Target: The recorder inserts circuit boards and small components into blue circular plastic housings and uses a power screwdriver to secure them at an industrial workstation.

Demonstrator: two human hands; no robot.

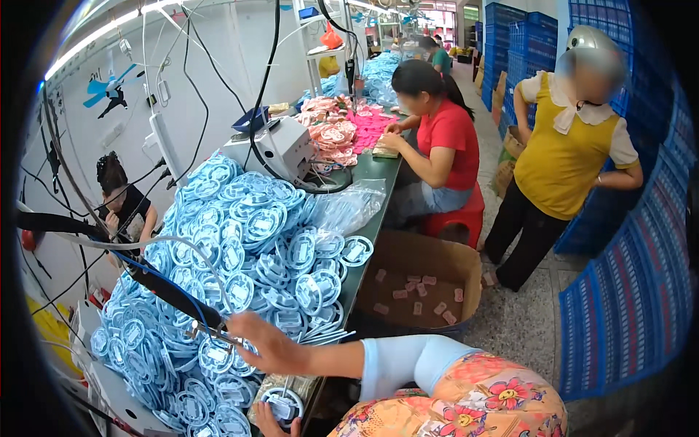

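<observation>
My right hand is closed at the metal lower end of a slanting black rod-shaped tool, from which a blue cable runs; its fingers hide what exactly they grip. A thin shaft shows just below that hand, above a light blue round plastic piece. At the lower edge, my left hand has its fingers around this piece, partly cut off by the picture's rim. The piece lies against a tan block at the bench edge. Beside both hands rises a large heap of similar light blue round pieces.
Clear plastic bags and a grey box stand farther along the green bench. A cardboard box with pink pieces is on the floor to the right. A seated person in red works beyond; another person stands near blue crates.
</observation>
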